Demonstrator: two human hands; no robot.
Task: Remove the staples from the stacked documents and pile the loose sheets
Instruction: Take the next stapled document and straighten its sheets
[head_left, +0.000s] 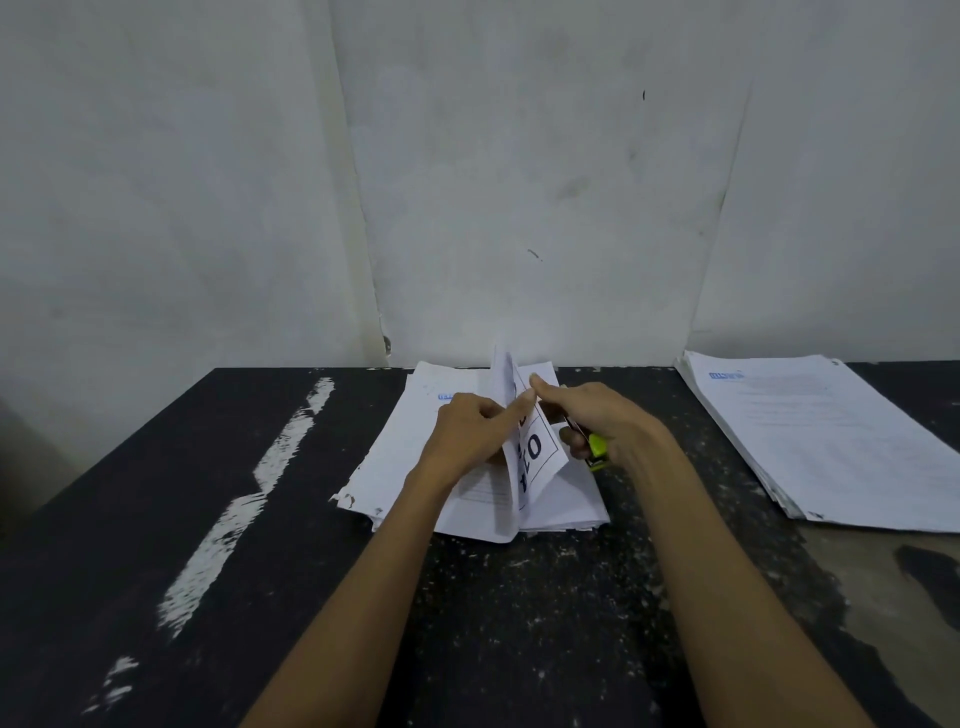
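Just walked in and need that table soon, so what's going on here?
A person is working through a stack of white printed documents on the black, paint-scuffed table. The left hand and right hand pinch upright sheets lifted from it; the right hand also grips a small yellow-green staple remover. A second pile of white papers lies further right.

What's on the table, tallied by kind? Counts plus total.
Paper stacks: 2, the centre stack under the hands and the right stack
Lifted sheets: 1 bunch, the raised pages pinched by the left hand and right hand
Tools: 1, the yellow-green tool in the right hand
Total: 4
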